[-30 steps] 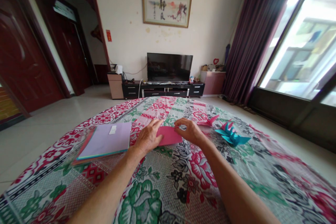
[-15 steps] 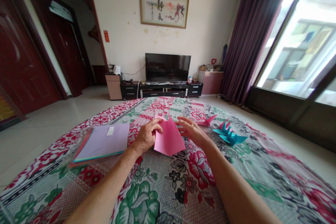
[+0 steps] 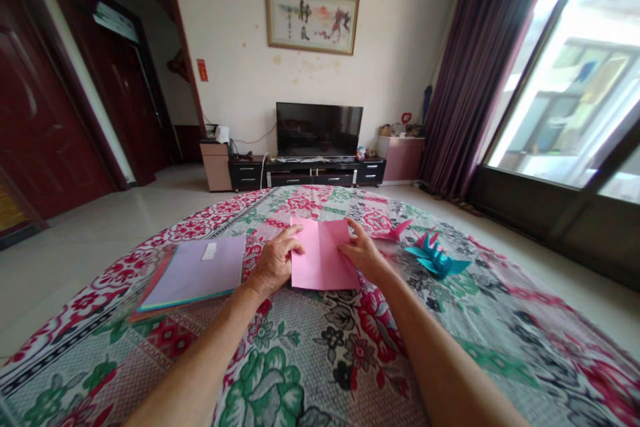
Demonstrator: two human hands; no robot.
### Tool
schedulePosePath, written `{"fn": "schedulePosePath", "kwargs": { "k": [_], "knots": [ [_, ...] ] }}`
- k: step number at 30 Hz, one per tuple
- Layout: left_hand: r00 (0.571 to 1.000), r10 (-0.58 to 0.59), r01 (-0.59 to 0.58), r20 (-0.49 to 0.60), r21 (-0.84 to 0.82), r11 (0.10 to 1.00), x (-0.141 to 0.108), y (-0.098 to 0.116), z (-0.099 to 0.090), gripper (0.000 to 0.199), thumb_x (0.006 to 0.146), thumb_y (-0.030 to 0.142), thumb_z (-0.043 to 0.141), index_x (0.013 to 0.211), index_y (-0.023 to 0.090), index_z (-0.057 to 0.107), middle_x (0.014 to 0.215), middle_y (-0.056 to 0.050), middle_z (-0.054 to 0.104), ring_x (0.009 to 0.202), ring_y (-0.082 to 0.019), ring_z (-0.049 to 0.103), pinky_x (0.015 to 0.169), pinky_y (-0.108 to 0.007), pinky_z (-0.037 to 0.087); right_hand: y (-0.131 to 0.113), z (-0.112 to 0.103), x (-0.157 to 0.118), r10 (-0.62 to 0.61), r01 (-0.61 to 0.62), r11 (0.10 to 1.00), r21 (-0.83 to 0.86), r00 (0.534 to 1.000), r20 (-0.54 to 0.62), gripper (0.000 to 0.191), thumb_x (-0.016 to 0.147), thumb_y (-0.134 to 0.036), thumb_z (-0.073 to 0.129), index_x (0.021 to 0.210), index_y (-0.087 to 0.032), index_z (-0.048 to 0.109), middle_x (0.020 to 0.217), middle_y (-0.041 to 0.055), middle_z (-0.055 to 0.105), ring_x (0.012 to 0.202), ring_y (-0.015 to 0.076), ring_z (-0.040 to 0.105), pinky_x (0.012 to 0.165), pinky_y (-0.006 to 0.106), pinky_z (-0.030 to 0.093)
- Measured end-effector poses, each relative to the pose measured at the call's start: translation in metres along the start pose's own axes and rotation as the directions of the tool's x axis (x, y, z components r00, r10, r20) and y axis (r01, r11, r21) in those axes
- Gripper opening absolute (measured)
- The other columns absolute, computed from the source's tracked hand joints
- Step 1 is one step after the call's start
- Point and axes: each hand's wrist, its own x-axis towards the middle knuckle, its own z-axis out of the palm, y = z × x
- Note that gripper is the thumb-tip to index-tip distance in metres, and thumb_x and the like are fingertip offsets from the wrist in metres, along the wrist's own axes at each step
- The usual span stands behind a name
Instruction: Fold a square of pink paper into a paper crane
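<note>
Between my hands is a sheet of pink paper [image 3: 323, 257], spread nearly flat with a crease running down its middle. My left hand [image 3: 280, 257] pinches its left edge, thumb on top. At the opposite edge, my right hand [image 3: 364, 250] is closed on the paper, with the thumb over its face and fingers behind. Right of my right hand lie a pink folded paper crane [image 3: 397, 230] and several teal paper cranes [image 3: 437, 259], with more pink paper partly hidden behind them.
A stack of coloured paper [image 3: 200, 273], lavender on top with a small white label, lies on the left. The round table wears a flowered tablecloth [image 3: 263, 383]. Beyond the table are a television [image 3: 319, 130] on a low black cabinet [image 3: 305, 173] and a purple curtain [image 3: 473, 80].
The pink paper has been opened out and lies flatter. My right hand, fingers apart from it before, has come onto its right edge; my left hand keeps its hold.
</note>
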Motion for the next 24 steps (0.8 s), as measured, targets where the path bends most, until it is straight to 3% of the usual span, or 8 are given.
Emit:
{"fn": "schedulePosePath", "kwargs": {
  "k": [5, 11, 14, 18, 20, 22, 24],
  "knots": [
    [0.999, 0.033, -0.032, 0.032, -0.005, 0.999, -0.004, -0.01, 0.005, 0.024, 0.066, 0.002, 0.047, 0.072, 0.018, 0.064, 0.12, -0.009, 0.057, 0.11, -0.019, 0.055, 0.093, -0.033, 0.043, 0.004, -0.004, -0.002, -0.064, 0.064, 0.998, -0.021, 0.997, 0.033, 0.064, 0.059, -0.015, 0.054, 0.119, -0.027, 0.033, 0.093, 0.0017, 0.063, 0.055, 0.0106, 0.056, 0.051, 0.024, 0.048],
    [0.987, -0.012, 0.006, 0.157, 0.04, 0.999, -0.011, -0.018, 0.01, 0.032, 0.065, 0.0, 0.044, 0.076, 0.019, 0.067, 0.117, -0.008, 0.06, 0.105, -0.018, 0.058, 0.091, -0.032, 0.045, 0.014, -0.01, 0.002, -0.156, 0.161, 0.958, -0.237, 0.987, 0.04, 0.071, 0.059, -0.009, 0.049, 0.124, -0.03, 0.033, 0.109, 0.0053, 0.057, 0.057, 0.0085, 0.056, 0.047, 0.02, 0.044],
    [0.987, -0.02, 0.02, 0.161, 0.006, 1.0, -0.013, -0.018, 0.009, 0.022, 0.067, 0.007, 0.051, 0.076, 0.018, 0.067, 0.117, -0.01, 0.06, 0.104, -0.02, 0.058, 0.09, -0.031, 0.045, 0.018, -0.015, 0.004, -0.14, 0.147, 0.936, -0.32, 0.989, 0.046, 0.061, 0.061, -0.012, 0.05, 0.119, -0.027, 0.043, 0.092, 0.001, 0.062, 0.052, 0.0073, 0.051, 0.044, 0.018, 0.039],
    [0.992, -0.057, 0.07, 0.116, -0.106, 0.992, -0.012, -0.015, 0.006, 0.014, 0.072, 0.02, 0.055, 0.078, 0.017, 0.067, 0.113, -0.011, 0.062, 0.104, -0.021, 0.057, 0.092, -0.032, 0.042, 0.014, -0.021, 0.003, -0.019, 0.022, 0.909, -0.416, 1.0, 0.011, 0.028, 0.063, -0.019, 0.054, 0.089, -0.017, 0.064, 0.054, -0.0047, 0.054, 0.042, 0.0059, 0.039, 0.041, 0.017, 0.032],
    [0.988, -0.116, 0.132, 0.103, -0.163, 0.978, -0.01, -0.012, 0.003, 0.015, 0.073, 0.023, 0.053, 0.079, 0.018, 0.067, 0.105, -0.008, 0.065, 0.098, -0.02, 0.059, 0.087, -0.031, 0.043, 0.009, -0.022, 0.001, -0.01, 0.02, 0.928, -0.373, 1.0, 0.028, 0.022, 0.064, -0.023, 0.057, 0.082, -0.017, 0.068, 0.058, -0.0027, 0.058, 0.048, 0.0083, 0.044, 0.046, 0.02, 0.038],
    [0.979, -0.178, 0.196, 0.1, -0.219, 0.956, -0.009, -0.01, 0.001, 0.016, 0.074, 0.026, 0.053, 0.079, 0.019, 0.067, 0.09, -0.004, 0.068, 0.084, -0.019, 0.061, 0.076, -0.028, 0.044, 0.003, -0.02, -0.002, 0.026, -0.014, 0.985, -0.171, 0.997, 0.067, 0.022, 0.069, -0.033, 0.058, 0.082, -0.019, 0.069, 0.077, 0.0029, 0.066, 0.065, 0.0141, 0.055, 0.056, 0.025, 0.045],
    [0.968, -0.238, 0.251, 0.08, -0.255, 0.934, -0.008, -0.009, 0.0, 0.016, 0.074, 0.028, 0.052, 0.075, 0.02, 0.066, 0.07, 0.0, 0.065, 0.067, -0.016, 0.058, 0.064, -0.025, 0.041, -0.002, -0.018, -0.004, 0.083, -0.085, 0.996, 0.008, 0.989, 0.121, 0.037, 0.077, -0.049, 0.048, 0.086, -0.019, 0.068, 0.088, 0.0071, 0.067, 0.076, 0.0187, 0.059, 0.064, 0.03, 0.049]
  ]
}}
